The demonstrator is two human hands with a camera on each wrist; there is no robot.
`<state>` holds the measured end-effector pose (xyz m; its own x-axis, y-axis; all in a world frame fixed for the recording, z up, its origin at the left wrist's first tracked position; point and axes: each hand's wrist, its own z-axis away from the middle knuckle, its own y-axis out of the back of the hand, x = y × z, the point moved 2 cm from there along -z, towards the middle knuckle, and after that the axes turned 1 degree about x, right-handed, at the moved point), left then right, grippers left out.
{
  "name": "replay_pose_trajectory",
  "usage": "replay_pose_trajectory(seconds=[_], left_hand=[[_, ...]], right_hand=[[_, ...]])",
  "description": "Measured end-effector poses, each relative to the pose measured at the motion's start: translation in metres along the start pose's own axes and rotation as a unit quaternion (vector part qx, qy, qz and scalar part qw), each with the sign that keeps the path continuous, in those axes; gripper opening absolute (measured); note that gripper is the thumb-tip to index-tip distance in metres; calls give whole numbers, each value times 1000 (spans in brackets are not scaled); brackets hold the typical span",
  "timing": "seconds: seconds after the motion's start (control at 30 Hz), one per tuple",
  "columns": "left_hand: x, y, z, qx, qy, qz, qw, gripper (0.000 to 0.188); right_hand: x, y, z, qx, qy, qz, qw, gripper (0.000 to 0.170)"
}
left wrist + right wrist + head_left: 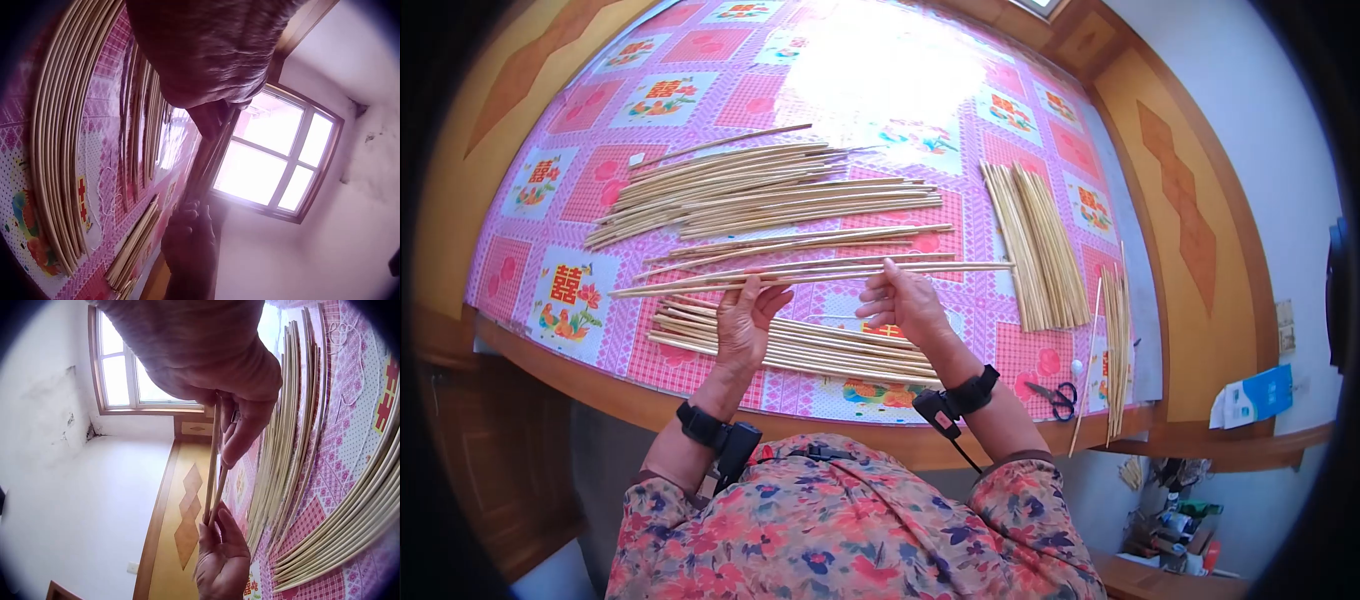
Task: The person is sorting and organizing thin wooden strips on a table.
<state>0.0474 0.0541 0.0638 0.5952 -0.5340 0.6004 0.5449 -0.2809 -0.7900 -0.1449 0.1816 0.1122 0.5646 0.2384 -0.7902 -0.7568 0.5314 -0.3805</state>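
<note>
Two long, thin, pale wooden sticks run side by side over the table in the head view. My left hand pinches them left of their middle, thumb up. Farther right, my right hand holds them between thumb and bent fingers. The right wrist view has the two sticks parting slightly between the hands, with a ring on a finger of the right hand. Just below the held sticks lies a row of similar sticks, partly hidden behind the left hand.
Above the hands lie a few loose sticks and larger piles. A flat bundle stands out at right. Scissors, a white thread ball and more sticks are near the table's right front edge. A patterned cloth covers the table.
</note>
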Motion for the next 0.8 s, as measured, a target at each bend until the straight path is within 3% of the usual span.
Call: replay_pose_trajectory(seconds=[0.13, 0.23, 0.33, 0.47, 0.8], left_hand=[[4, 11, 0, 38, 2, 3, 999, 14], [4, 19, 5, 59, 17, 3, 998, 13], [4, 34, 9, 72, 27, 2, 997, 12], [2, 50, 10, 99, 62, -6, 993, 14], [-1, 52, 9, 65, 74, -26, 995, 21]], right_hand=[[13, 12, 1, -2, -47, 67, 997, 40], [34, 32, -4, 75, 111, -136, 982, 38], [44, 53, -5, 69, 166, -217, 959, 37], [49, 62, -1, 48, 168, -206, 963, 27], [57, 68, -3, 113, 127, -227, 959, 22]])
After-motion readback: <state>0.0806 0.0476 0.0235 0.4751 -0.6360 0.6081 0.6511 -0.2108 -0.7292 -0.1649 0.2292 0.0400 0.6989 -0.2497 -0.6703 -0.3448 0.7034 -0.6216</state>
